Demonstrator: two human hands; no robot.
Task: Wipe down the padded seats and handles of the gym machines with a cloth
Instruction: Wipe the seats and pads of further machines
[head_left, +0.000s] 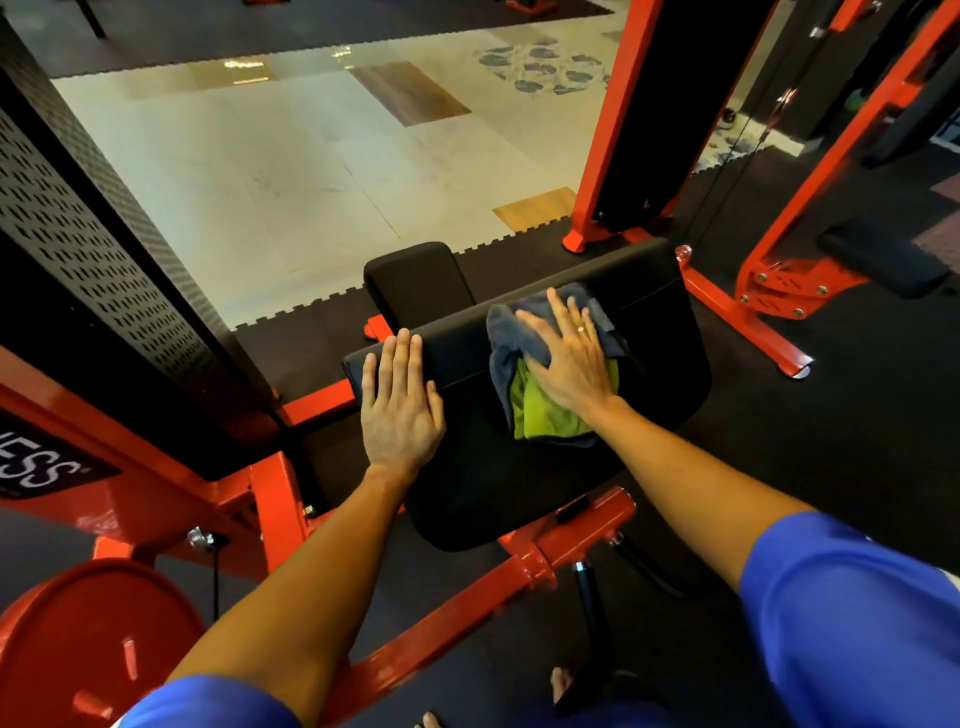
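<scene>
A gym: red steel machine frames (618, 130), black padded seats (519, 467), a perforated weight-stack guard (78, 234), a red weight plate (88, 639), and interlocking rubber floor mats (857, 415).

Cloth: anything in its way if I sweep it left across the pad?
Only the left hand, resting flat on the pad at its left end. The cloth lies under the right hand, nothing visible between.

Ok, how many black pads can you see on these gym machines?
3. The big pad under the cloth; a small pad just beyond it; a third pad on the red frame at far right. More may be hidden.
</scene>
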